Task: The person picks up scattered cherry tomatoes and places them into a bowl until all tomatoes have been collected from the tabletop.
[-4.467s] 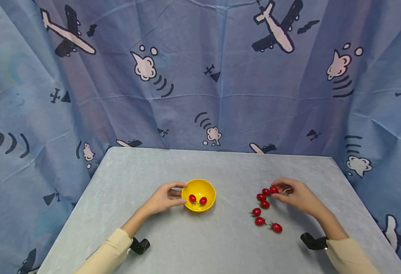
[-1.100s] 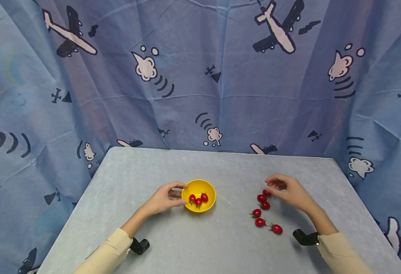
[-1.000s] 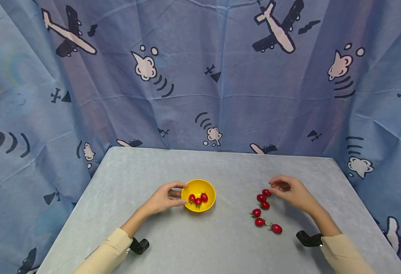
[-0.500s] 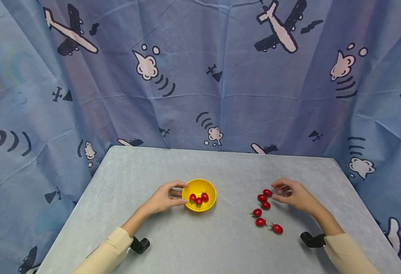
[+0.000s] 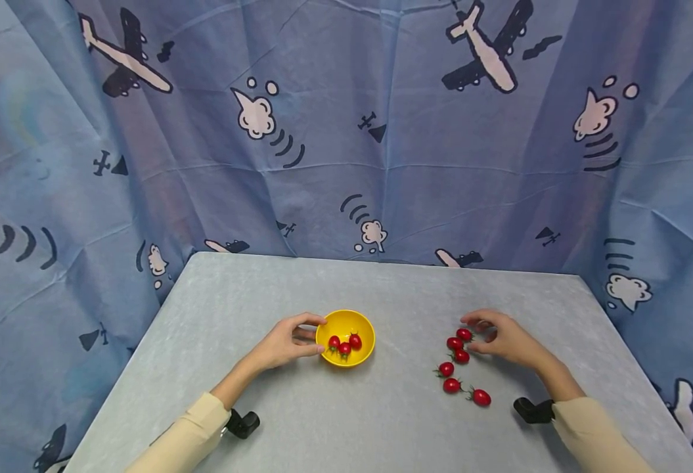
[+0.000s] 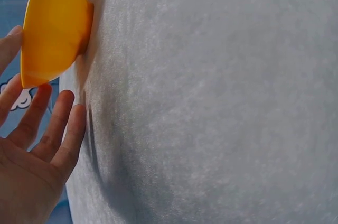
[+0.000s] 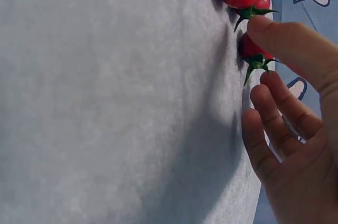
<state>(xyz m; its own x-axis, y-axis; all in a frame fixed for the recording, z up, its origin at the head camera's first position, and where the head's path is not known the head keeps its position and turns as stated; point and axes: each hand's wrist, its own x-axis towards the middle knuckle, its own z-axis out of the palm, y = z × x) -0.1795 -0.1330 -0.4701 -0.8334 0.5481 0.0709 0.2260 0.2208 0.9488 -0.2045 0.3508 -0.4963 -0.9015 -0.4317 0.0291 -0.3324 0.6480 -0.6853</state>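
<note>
A yellow bowl (image 5: 365, 355) with several red cherry tomatoes (image 5: 355, 341) inside stands mid-table. My left hand (image 5: 284, 343) is at its left side, thumb and index fingertip touching the rim; in the left wrist view the other fingers (image 6: 58, 129) are extended beside the bowl. To the right, several more cherry tomatoes with green stalks lie in a curved line. My right hand (image 5: 502, 336) is at the farthest cherry tomato (image 5: 464, 334), index finger past its far side and thumb nearer me, with a gap between them. In the right wrist view the thumb (image 7: 296, 44) partly overlaps that tomato.
The grey table (image 5: 299, 420) ends at a far edge in front of a blue curtain (image 5: 322, 131) printed with planes. The nearest loose cherry tomato (image 5: 481, 397) lies closer to my right forearm. A black wrist camera (image 5: 533, 410) juts inward under my right wrist.
A third cherry tomato has come into the bowl, the one my right hand held earlier. That hand has since shifted slightly left around another tomato. My left hand stays at the bowl.
</note>
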